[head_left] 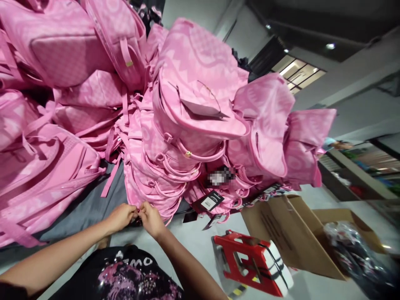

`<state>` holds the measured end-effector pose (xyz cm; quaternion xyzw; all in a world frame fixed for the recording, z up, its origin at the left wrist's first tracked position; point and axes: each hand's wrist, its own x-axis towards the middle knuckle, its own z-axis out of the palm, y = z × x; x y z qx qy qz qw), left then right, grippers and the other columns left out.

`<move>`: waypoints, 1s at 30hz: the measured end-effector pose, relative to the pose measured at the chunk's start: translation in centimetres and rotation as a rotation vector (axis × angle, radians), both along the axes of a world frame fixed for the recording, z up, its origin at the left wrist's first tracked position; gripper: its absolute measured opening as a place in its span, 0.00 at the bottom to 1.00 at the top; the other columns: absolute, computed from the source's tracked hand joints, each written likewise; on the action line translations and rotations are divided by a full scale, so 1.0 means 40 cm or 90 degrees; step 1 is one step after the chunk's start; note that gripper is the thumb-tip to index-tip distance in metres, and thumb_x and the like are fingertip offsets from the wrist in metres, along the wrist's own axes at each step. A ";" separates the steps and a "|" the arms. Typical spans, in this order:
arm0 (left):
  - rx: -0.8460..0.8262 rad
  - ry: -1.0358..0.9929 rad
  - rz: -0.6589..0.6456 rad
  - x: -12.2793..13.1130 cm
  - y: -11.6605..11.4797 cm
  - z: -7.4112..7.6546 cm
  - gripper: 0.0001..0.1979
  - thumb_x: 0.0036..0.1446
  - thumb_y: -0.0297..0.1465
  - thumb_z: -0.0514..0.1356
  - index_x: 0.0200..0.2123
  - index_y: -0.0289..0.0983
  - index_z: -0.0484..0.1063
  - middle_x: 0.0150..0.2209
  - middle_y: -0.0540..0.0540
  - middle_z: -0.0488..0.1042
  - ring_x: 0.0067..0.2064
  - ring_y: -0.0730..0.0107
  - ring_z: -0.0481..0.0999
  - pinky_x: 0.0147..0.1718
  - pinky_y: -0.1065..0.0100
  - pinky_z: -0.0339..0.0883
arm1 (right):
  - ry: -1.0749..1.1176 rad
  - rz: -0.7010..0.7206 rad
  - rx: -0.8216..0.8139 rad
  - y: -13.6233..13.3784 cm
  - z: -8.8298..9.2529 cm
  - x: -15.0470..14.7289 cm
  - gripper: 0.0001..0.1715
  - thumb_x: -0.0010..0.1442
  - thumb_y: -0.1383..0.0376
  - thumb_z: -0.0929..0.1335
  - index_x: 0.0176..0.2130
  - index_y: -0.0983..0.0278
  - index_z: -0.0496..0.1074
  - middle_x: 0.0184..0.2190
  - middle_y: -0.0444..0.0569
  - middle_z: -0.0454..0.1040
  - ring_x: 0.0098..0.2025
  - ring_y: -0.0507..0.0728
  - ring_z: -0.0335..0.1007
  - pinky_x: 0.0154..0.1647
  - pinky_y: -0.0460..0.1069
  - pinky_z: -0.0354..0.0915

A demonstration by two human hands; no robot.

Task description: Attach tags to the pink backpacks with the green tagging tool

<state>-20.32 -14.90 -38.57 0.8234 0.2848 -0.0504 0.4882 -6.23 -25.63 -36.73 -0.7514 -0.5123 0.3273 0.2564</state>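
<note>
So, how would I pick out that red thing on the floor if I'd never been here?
Find the big heap of pink bags, then look to the floor below its right-hand part, where there is an open cardboard box. The red thing sits left of that box in view. Beside brown cardboard, its red body and white end with dark bands stand out.

Blurry, dim upper right

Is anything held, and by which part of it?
Left hand and right hand seem to pinch something small between them; what it is, and which part they grip, cannot be told.
</note>
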 end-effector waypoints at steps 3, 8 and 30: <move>0.024 0.001 0.026 -0.001 -0.011 -0.003 0.06 0.54 0.26 0.56 0.36 0.38 0.72 0.35 0.48 0.79 0.39 0.66 0.77 0.35 0.72 0.60 | 0.049 -0.020 0.012 -0.004 -0.010 -0.002 0.10 0.59 0.74 0.64 0.38 0.60 0.66 0.28 0.42 0.77 0.31 0.53 0.75 0.33 0.45 0.66; 0.021 0.002 0.003 -0.005 -0.026 0.007 0.09 0.60 0.27 0.51 0.34 0.38 0.72 0.33 0.47 0.79 0.36 0.66 0.78 0.34 0.71 0.61 | 0.101 -0.047 0.039 -0.006 -0.018 -0.002 0.10 0.58 0.74 0.64 0.37 0.60 0.66 0.28 0.41 0.75 0.31 0.53 0.75 0.33 0.45 0.66; 0.016 -0.003 0.015 0.010 -0.018 0.036 0.05 0.58 0.29 0.56 0.36 0.38 0.71 0.32 0.48 0.78 0.36 0.65 0.78 0.33 0.71 0.60 | 0.196 -0.099 0.069 -0.014 -0.028 0.001 0.05 0.56 0.70 0.65 0.34 0.60 0.65 0.24 0.40 0.70 0.28 0.53 0.71 0.30 0.46 0.64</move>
